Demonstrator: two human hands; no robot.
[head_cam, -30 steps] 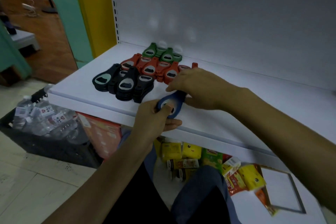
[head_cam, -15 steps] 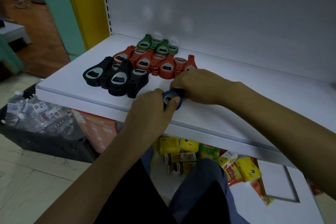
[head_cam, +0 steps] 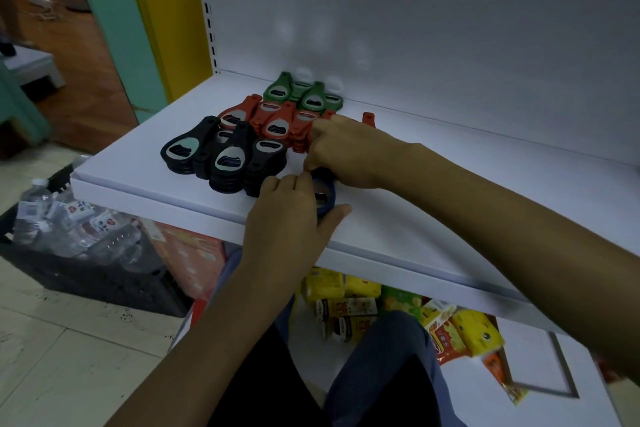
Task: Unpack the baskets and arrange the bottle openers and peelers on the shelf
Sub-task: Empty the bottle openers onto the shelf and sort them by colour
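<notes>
Placing step: the left hand [head_cam: 287,208] gripped the blue bottle opener [head_cam: 327,196] at mid-frame on the shelf [head_cam: 415,218], just right of the black openers [head_cam: 225,156]. The right hand [head_cam: 346,152] pinched its far end. Next, I'd judge: square it beside that row, then release.

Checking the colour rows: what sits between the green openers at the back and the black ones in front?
The red openers, a row between the green openers and the black openers, seen in the head view.

Bottle labels [head_cam: 78,210]: too small and blurred for me to read.
Snack packets [head_cam: 446,340]: print shows, but I cannot read it.
</notes>
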